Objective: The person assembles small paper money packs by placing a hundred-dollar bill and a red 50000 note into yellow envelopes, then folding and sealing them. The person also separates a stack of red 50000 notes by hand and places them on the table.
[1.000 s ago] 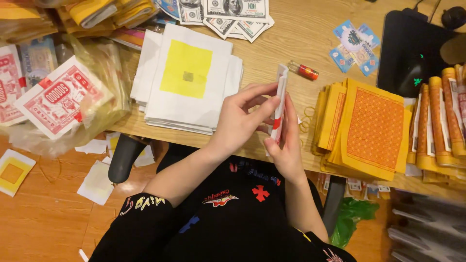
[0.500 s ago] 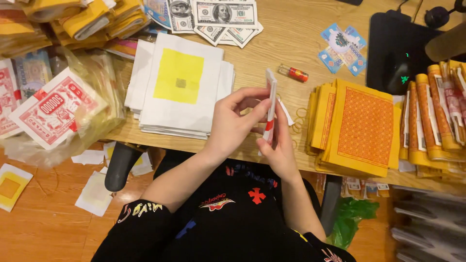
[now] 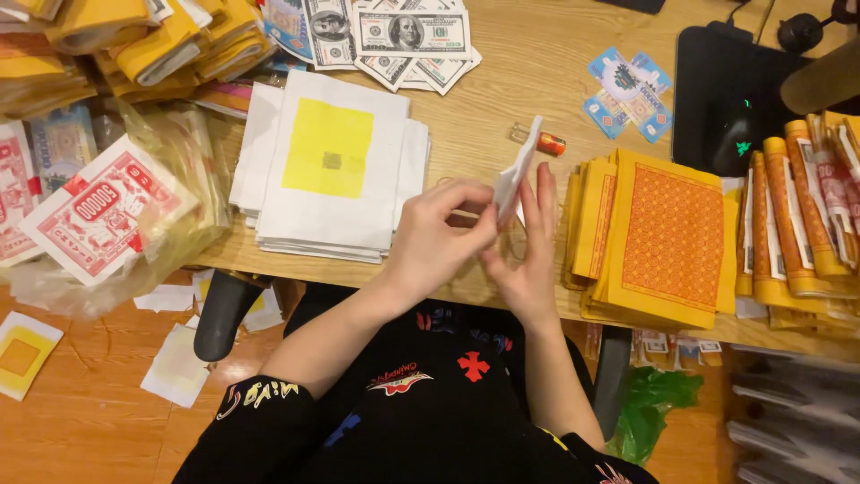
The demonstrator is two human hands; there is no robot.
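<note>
Since half a second ago the red-tipped stick that stood upright between the hands has gone from view, and both hands now work a folded white paper held edge-up over the near edge of the wooden table. At far left a clear plastic bag of red-and-white printed sheets sags over the table's edge, with bundles of yellow paper stacked behind it. Next comes a stack of white sheets with a yellow square in the middle, and beyond it a fan of paper banknotes. The left hand is curled, thumb and forefinger pinching the lower part of the white paper. The right hand stands just beside it, palm turned toward the left, fingers straight and close together, pressed flat against the paper's other side, so the paper is gripped between both hands. Behind the paper a small red-and-clear lighter lies on the table. Further right rests a thick pile of orange-patterned yellow sheets, with blue printed cards and a black mouse mat beyond, and rolled yellow-and-orange bundles at the far right.
</note>
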